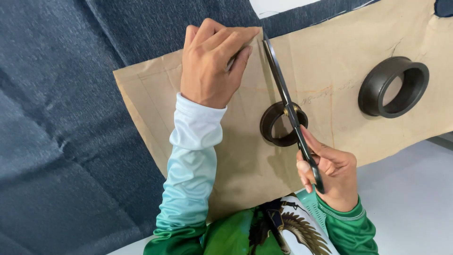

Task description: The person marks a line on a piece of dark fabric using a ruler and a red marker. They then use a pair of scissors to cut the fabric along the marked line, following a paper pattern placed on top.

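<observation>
Nearest the camera, the right hand (332, 172) is closed around the handles of a pair of dark scissors (289, 106), its green sleeve cuff at the wrist. The scissors run up and away from that hand, their blades shut or nearly shut and lying along the edge of a sheet of brown paper (245, 156). The pivot of the scissors sits over a small dark ring (273, 127) that rests on the paper. The left hand (212, 61), in a pale blue-white sleeve, lies farther up on the paper, just left of the scissor blades, pressing flat with the fingers curled down near the paper's top edge; it grips nothing. Right of the scissors, well apart from the small ring, a larger dark ring (394, 87) stands tilted on the same paper. Under and beyond the paper spreads dark blue-grey cloth (71, 118). A pale desk (410, 193) shows below the paper, right of the right hand.
</observation>
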